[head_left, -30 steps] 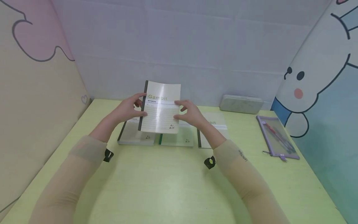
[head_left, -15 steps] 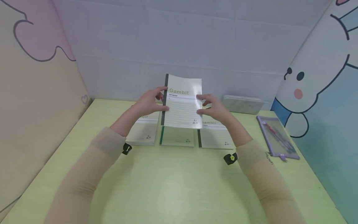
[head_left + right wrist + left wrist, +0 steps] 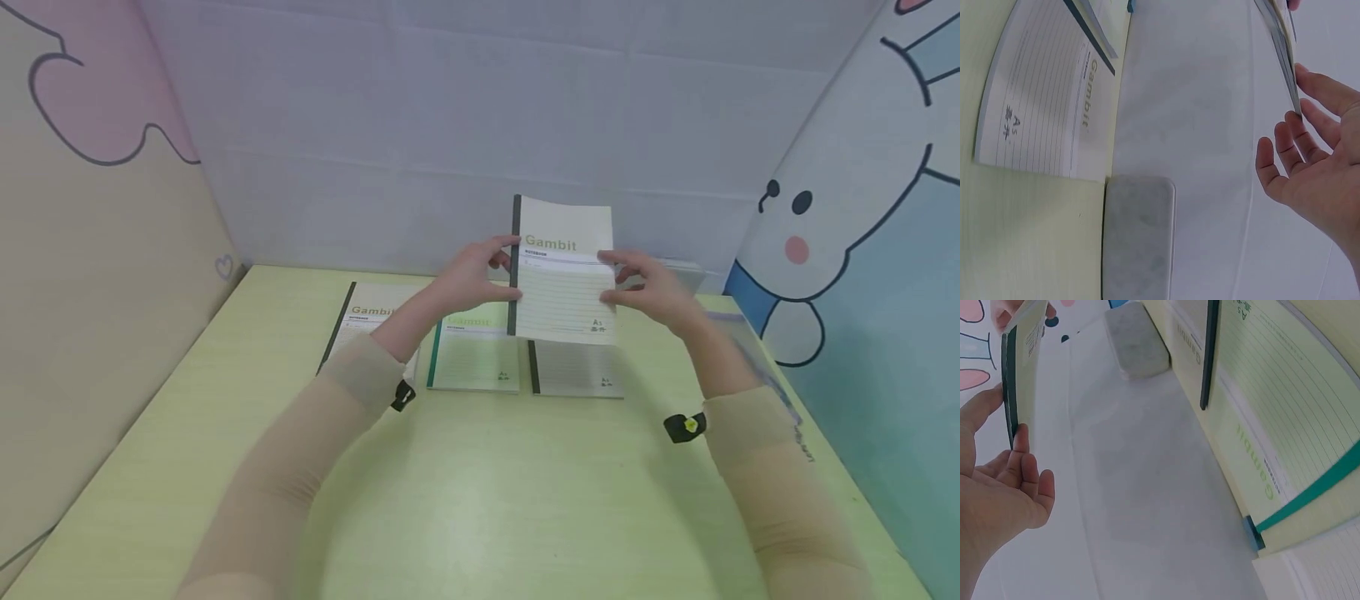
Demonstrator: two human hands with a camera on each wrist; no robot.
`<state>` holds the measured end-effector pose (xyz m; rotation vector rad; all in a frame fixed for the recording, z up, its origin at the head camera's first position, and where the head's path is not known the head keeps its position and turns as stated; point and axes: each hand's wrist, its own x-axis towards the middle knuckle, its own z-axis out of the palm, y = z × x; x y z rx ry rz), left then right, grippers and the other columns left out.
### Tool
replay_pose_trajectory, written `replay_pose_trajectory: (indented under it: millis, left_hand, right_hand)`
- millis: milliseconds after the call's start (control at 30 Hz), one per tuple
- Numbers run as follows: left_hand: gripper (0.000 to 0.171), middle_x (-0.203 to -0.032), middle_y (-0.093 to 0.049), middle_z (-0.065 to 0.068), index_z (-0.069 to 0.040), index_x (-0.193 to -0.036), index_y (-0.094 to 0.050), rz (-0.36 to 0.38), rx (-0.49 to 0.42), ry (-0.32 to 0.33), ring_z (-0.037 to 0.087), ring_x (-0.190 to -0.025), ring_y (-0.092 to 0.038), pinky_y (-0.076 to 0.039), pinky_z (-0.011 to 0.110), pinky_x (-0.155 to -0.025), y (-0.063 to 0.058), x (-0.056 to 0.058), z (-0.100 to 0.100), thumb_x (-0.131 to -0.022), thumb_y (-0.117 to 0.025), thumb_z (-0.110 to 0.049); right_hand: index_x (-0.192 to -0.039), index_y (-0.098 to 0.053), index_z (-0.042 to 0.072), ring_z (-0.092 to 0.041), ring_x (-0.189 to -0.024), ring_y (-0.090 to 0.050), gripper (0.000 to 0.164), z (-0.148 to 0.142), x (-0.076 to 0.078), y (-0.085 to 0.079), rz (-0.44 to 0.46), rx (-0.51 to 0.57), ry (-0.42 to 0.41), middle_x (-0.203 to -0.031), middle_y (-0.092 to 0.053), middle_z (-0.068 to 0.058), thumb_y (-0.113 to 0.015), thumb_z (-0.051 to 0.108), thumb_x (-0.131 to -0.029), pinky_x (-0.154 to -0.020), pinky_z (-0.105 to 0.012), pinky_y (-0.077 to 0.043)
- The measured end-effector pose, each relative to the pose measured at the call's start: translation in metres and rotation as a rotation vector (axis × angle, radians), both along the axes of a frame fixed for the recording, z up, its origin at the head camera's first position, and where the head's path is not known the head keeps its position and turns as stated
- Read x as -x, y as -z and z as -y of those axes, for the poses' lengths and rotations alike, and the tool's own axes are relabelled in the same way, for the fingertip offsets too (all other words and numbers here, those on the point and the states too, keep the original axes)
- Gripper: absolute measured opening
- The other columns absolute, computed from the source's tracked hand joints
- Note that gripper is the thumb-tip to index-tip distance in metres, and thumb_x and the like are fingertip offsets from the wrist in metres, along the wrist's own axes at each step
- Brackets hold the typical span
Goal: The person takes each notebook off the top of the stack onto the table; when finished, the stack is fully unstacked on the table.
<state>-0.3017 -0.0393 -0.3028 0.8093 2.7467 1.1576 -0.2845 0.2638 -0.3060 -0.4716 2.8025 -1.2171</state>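
Observation:
A Gambit notebook (image 3: 562, 292) with a dark spine is held up in the air, its cover facing me. My left hand (image 3: 472, 275) pinches the spine side between thumb and fingers. On the opposite edge my right hand (image 3: 652, 287) pinches it the same way. Below it lies a dark-spined notebook (image 3: 577, 371), partly hidden by the held one. Beside that lies a green-spined notebook (image 3: 472, 358) with a green cover. Farther left, a dark-spined notebook (image 3: 371, 310) is partly covered by my left arm.
A grey case (image 3: 1138, 237) stands against the back wall, mostly behind my right hand in the head view. The purple-edged pouch (image 3: 772, 367) at the right is largely hidden by my right arm. Light fabric walls enclose the yellow-green table (image 3: 480, 483).
Both hands have carried the held notebook to the right, from above the left and middle notebooks to above the right one. It also rose slightly at first. The notebooks on the table stayed put.

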Motion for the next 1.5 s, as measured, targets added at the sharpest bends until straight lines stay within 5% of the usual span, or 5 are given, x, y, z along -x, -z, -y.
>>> replay_pose_trajectory:
  millis: [400,700,833,1267,1500]
  left_hand:
    - [0.081,-0.116,-0.06,0.002,-0.015,-0.147,-0.033,0.005,-0.072,0.073,0.02,-0.115,-0.049,-0.038,0.033,-0.1,0.022,0.004,-0.064,-0.08,-0.076,-0.028]
    - [0.079,-0.124,-0.058,0.003,-0.016,-0.147,-0.033,0.09,-0.166,0.12,0.021,-0.119,-0.047,-0.039,0.032,-0.1,0.049,0.002,-0.103,-0.081,-0.075,-0.026]
    - [0.079,-0.126,-0.057,0.001,-0.017,-0.146,-0.034,0.131,-0.181,0.101,0.02,-0.12,-0.046,-0.04,0.032,-0.099,0.062,-0.003,-0.123,-0.081,-0.076,-0.026]
    - [0.081,-0.119,-0.058,-0.013,-0.024,-0.144,-0.037,0.05,0.048,-0.075,0.015,-0.117,-0.043,-0.032,0.038,-0.102,0.101,-0.019,-0.183,-0.076,-0.079,-0.034]
    - [0.082,-0.119,-0.058,-0.014,-0.024,-0.145,-0.037,0.064,0.131,-0.107,0.013,-0.114,-0.044,-0.034,0.03,-0.094,0.115,-0.023,-0.195,-0.075,-0.079,-0.036]
  right_hand:
    - [-0.147,-0.034,0.026,-0.033,-0.113,-0.047,0.077,-0.057,-0.021,-0.008,0.082,-0.078,0.13,-0.131,-0.039,-0.014,-0.07,0.044,-0.082,-0.092,-0.047,-0.037]
    - [-0.145,-0.039,0.022,-0.025,-0.105,-0.046,0.068,-0.104,-0.02,0.006,0.054,-0.196,0.097,-0.125,-0.042,-0.007,-0.069,0.037,-0.086,-0.075,-0.021,-0.042]
    - [-0.145,-0.039,0.02,-0.026,-0.105,-0.045,0.067,-0.121,-0.02,0.015,0.079,-0.216,0.093,-0.125,-0.04,-0.01,-0.068,0.036,-0.086,-0.077,-0.026,-0.042]
    - [-0.147,-0.034,0.017,-0.042,-0.116,-0.038,0.08,-0.147,-0.022,0.039,0.183,-0.324,0.133,-0.136,-0.036,-0.024,-0.068,0.048,-0.082,-0.085,-0.057,-0.035]
    - [-0.147,-0.033,0.014,-0.045,-0.114,-0.037,0.085,-0.155,-0.017,0.053,0.253,-0.364,0.132,-0.135,-0.035,-0.027,-0.069,0.051,-0.08,-0.082,-0.06,-0.037]
